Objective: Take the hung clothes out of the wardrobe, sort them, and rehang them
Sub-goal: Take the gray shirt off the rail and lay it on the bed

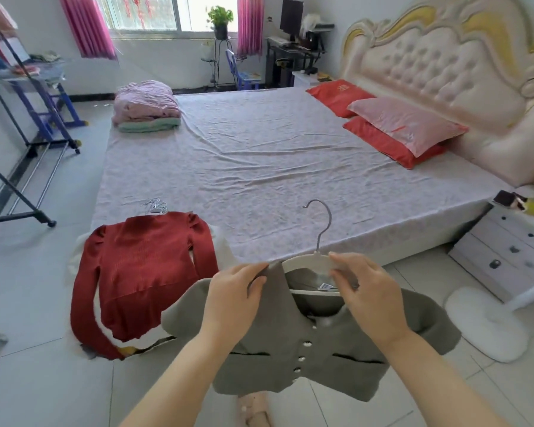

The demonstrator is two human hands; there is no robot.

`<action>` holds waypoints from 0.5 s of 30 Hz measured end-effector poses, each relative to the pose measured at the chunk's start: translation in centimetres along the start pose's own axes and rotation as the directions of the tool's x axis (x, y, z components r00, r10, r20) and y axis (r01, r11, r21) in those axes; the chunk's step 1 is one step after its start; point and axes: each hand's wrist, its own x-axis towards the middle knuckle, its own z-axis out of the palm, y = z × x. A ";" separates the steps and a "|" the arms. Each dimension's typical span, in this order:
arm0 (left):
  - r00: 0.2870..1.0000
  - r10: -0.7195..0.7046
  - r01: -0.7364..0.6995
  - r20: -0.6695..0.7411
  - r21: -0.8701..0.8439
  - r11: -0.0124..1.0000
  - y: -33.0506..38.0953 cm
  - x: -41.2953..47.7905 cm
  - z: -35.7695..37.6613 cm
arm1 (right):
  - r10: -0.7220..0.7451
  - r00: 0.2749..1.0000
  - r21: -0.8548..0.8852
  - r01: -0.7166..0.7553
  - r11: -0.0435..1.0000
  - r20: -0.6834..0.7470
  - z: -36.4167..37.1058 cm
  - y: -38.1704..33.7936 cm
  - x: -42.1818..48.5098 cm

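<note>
Grip on a grey short-sleeved knit cardigan with pearl buttons [290, 349], held in front of the lilac-sheeted bed [275, 155]. Left hand [232, 291] pinches the collar; right hand [367, 291] clasps the white hanger with metal hook [309, 261]. Likely risk: the hanger snags and stretches the neckline. White neck tag [326, 286]: print illegible.

Grey cardigan [305, 343], white buttons; red sweater [142, 272]; pink curtains [87, 26]; lilac bedsheet [259, 155].
</note>
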 end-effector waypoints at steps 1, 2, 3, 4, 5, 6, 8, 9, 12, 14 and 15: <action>1.000 -0.008 0.008 0.004 -0.008 1.000 -0.6 2.0 1.1 | 0.005 1.000 -0.002 -0.005 1.000 0.000 1.0 1.4 1.8; 1.000 -0.012 0.012 0.006 -0.016 1.000 -1.2 3.9 2.3 | 0.002 1.000 -0.010 -0.002 1.000 -0.003 2.2 2.8 3.5; 1.000 -0.015 0.016 0.014 -0.026 1.000 -1.9 5.9 3.4 | -0.005 1.000 -0.024 0.005 1.000 -0.006 3.3 4.1 5.2; 0.999 -0.021 0.022 0.030 -0.032 0.999 -2.5 7.9 4.4 | -0.006 1.000 -0.037 0.006 0.999 -0.005 4.4 5.4 7.0; 0.998 -0.034 0.035 0.049 -0.033 0.999 -3.1 9.9 5.4 | 0.001 1.000 -0.040 -0.001 0.999 0.002 5.4 6.6 8.8; 0.997 -0.053 0.055 0.062 -0.033 0.998 -3.5 11.8 6.2 | 0.006 1.000 -0.040 -0.006 0.999 0.015 6.3 7.7 10.5; 0.995 -0.077 0.080 0.069 -0.036 0.996 -4.2 15.4 7.5 | -0.006 0.999 -0.048 0.008 0.999 0.036 7.8 9.6 13.8; 0.994 -0.078 0.081 0.075 -0.034 0.996 -4.5 17.4 8.2 | -0.008 0.999 -0.046 0.010 0.999 0.042 8.4 10.7 15.5; 0.991 -0.094 0.095 0.093 -0.009 0.995 -5.4 23.1 10.0 | 0.016 0.997 -0.014 -0.015 1.000 0.069 10.7 13.5 20.5; 0.989 -0.110 0.111 0.096 -0.003 0.994 -6.3 26.5 11.1 | 0.021 0.996 0.008 -0.022 1.000 0.082 12.3 15.2 23.6; 0.987 -0.128 0.129 0.097 -0.004 0.992 -6.9 28.2 11.8 | 0.022 0.995 0.024 -0.024 0.999 0.098 13.3 16.1 25.3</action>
